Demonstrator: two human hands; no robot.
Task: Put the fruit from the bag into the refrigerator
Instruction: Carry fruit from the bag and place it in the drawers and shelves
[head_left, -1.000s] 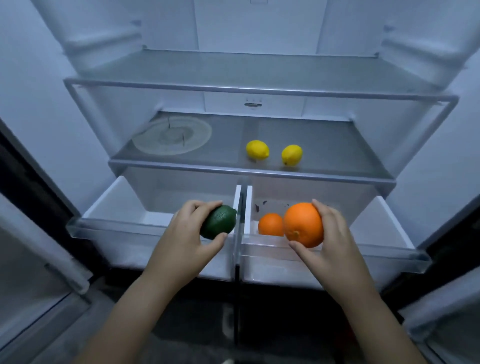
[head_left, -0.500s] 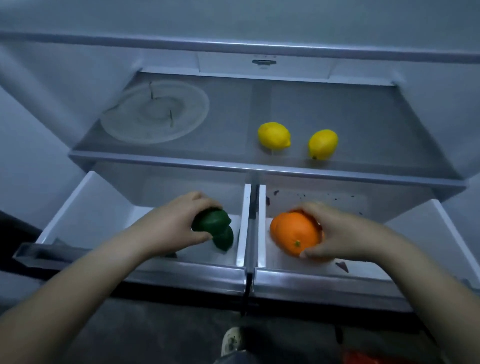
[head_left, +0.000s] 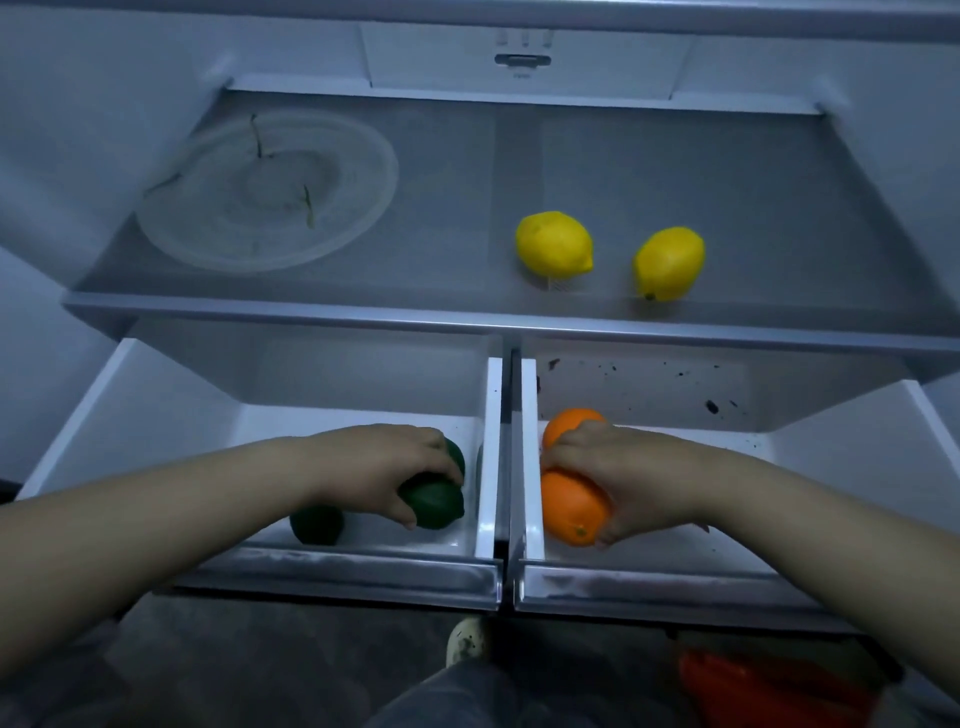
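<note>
The scene is dim, with a cold bluish cast over the whole refrigerator interior. The glass shelf (head_left: 415, 218) reads grey and grainy, and no bright lamp shows inside. The two lemons (head_left: 554, 244) are the most vivid spots and throw faint, soft shadows just below them. The front rims of the drawers (head_left: 363, 569) carry pale streaky glare. The floor (head_left: 234, 670) at the bottom is darkest and slightly smeared. Wide-angle distortion bends the shelf edge and splays the side walls outward. Both forearms look stretched and soft toward the lower corners.
</note>
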